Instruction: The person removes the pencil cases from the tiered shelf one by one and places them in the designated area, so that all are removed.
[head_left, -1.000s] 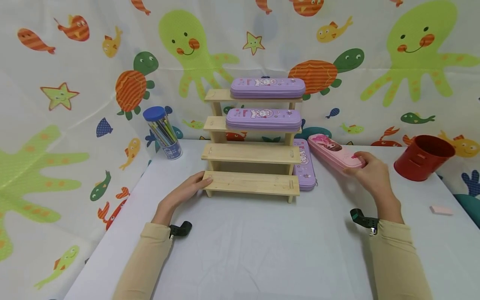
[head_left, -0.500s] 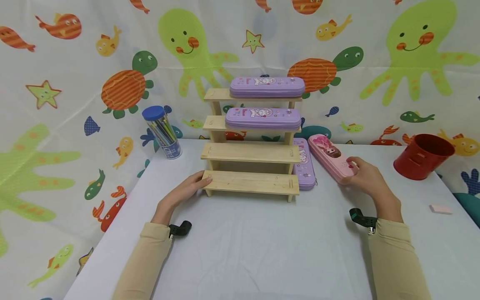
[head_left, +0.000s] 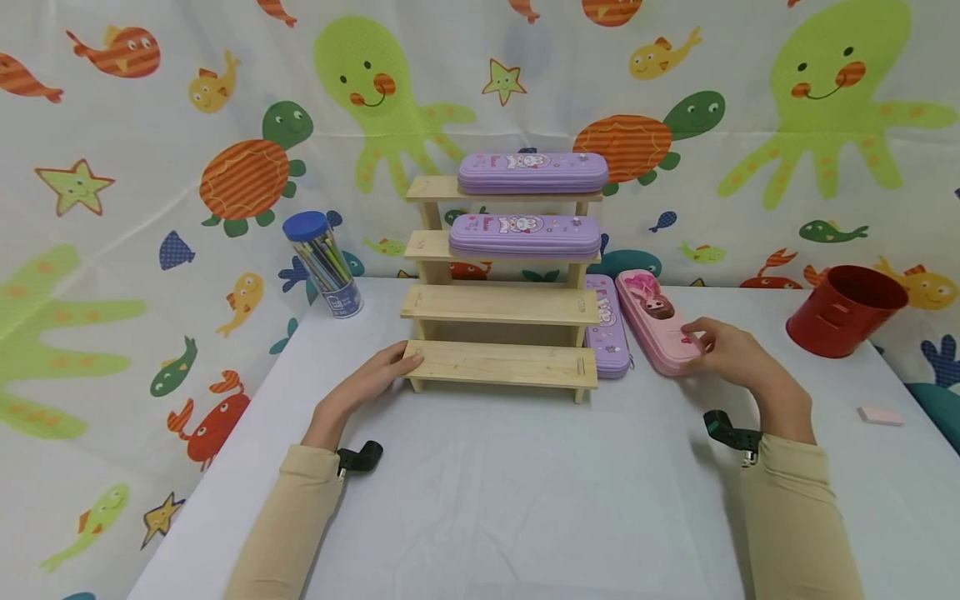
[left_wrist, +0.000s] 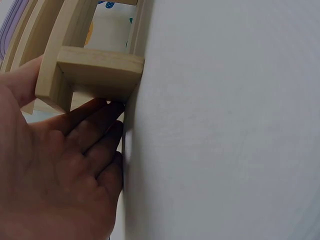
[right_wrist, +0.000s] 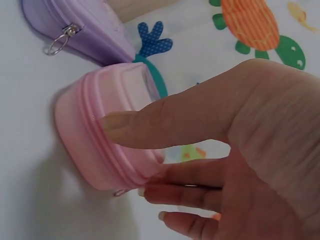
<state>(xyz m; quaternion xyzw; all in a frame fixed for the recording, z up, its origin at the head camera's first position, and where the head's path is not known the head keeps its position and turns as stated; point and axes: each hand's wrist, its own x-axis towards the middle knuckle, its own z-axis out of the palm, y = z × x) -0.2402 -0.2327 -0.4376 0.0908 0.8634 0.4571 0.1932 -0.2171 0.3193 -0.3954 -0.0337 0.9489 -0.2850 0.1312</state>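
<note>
My left hand (head_left: pixel 375 375) grips the left end of the lowest step of a wooden stepped rack (head_left: pixel 498 362), thumb on top. In the left wrist view its fingers (left_wrist: pixel 95 135) lie beside the step's leg (left_wrist: pixel 102 72). A pink pencil case (head_left: pixel 654 321) with a doll picture lies on the table right of the rack. My right hand (head_left: pixel 738 358) pinches its near end; in the right wrist view the thumb (right_wrist: pixel 145 127) is over the zip edge and the fingers are at the other side. A purple pencil case (head_left: pixel 609 325) lies between the pink case and the rack.
Two more purple pencil cases, one on the top step (head_left: pixel 532 173) and one on the step below (head_left: pixel 525 236), lie lengthwise. A pencil tub with a blue lid (head_left: pixel 324 265) stands left. At right are a tilted red pot (head_left: pixel 843 312) and a pink eraser (head_left: pixel 881 416).
The pink pencil case has come down onto the table, and its near end has swung left toward the purple case with my right hand. My left hand has stayed on the rack.
</note>
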